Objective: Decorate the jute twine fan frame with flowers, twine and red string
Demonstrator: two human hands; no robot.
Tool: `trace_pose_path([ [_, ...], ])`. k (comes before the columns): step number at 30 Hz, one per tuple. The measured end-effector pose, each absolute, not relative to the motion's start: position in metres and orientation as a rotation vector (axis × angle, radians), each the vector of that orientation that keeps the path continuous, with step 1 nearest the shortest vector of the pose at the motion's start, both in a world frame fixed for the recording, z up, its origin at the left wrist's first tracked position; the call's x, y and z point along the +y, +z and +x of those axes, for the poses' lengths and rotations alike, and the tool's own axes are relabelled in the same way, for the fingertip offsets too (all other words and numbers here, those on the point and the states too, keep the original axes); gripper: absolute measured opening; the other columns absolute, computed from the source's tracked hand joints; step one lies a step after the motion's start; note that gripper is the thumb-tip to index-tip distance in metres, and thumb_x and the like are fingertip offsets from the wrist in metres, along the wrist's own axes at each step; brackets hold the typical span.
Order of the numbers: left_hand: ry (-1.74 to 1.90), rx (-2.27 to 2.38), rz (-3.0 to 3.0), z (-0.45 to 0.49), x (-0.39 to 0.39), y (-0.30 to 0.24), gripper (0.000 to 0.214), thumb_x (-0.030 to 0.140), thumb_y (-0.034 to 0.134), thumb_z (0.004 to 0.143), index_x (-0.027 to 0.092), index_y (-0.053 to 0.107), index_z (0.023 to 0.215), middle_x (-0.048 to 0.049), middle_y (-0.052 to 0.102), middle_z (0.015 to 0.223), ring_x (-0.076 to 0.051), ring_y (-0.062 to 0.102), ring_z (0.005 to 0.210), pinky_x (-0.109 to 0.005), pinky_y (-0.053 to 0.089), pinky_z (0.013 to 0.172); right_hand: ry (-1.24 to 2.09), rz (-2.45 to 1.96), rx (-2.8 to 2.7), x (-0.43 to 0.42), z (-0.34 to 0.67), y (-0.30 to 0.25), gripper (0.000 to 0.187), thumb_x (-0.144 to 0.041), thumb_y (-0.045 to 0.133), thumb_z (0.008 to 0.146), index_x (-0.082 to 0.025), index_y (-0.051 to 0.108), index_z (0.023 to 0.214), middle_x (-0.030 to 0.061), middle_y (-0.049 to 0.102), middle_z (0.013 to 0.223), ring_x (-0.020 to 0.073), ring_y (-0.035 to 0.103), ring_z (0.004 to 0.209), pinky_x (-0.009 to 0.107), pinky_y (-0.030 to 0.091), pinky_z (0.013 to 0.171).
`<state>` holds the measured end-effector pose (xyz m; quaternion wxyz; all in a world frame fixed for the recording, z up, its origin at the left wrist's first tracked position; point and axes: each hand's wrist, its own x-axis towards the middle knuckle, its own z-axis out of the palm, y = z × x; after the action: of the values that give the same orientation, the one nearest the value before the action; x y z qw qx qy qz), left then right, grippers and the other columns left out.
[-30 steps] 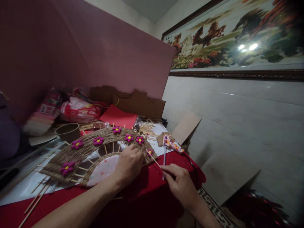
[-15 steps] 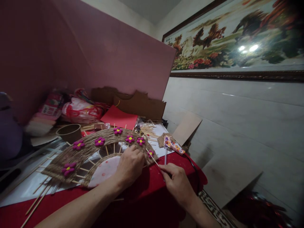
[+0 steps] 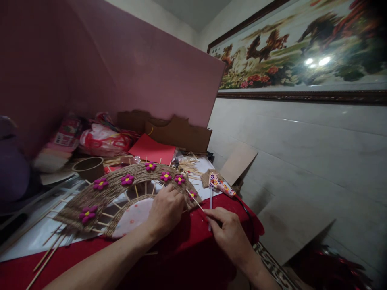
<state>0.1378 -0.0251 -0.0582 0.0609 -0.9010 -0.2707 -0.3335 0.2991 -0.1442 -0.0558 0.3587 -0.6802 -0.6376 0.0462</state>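
Note:
A fan-shaped piece [image 3: 111, 192] of brown twine woven over thin sticks lies on the table, with several magenta flowers with yellow centres on it. Its inner half-round is pale cloth [image 3: 133, 217] with pinkish dots. My left hand [image 3: 167, 207] rests on the fan's right part, fingers curled down; their tips are hidden, so what they grip does not show. In my right hand [image 3: 228, 225], thumb and fingers pinch a thin wooden stick [image 3: 196, 201], whose far end reaches the fan's right end beside a magenta flower [image 3: 192, 195].
A flower-patterned glue gun [image 3: 222, 185] with a clear glue stick stands right of the fan. Behind are a cardboard tube [image 3: 88, 169], red paper [image 3: 154, 148], plastic bags [image 3: 104, 140] and torn cardboard [image 3: 178, 131]. Loose sticks [image 3: 48, 255] lie at left on the red tablecloth [image 3: 121, 264].
Hardly anything differs. My right hand has shifted very slightly right and down with the stick; my left hand stays on the fan.

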Motion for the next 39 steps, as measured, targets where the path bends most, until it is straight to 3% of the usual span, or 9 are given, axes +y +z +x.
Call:
trace_pose_path([
  [39, -1.014, -0.818, -2.74, 0.138, -0.022, -0.062, 0.02, 0.015, 0.054, 0.084, 0.017, 0.06, 0.065, -0.004, 0.063, 0.067, -0.019, 0.051, 0.072, -0.033, 0.039, 0.067, 0.059, -1.621, -1.615, -0.11, 0.292, -0.039, 0.027, -0.011, 0.051, 0.081, -0.017, 0.074, 0.093, 0.0085, 0.074, 0.089, 0.0202, 0.067, 0.084, 0.03, 0.05, 0.08],
])
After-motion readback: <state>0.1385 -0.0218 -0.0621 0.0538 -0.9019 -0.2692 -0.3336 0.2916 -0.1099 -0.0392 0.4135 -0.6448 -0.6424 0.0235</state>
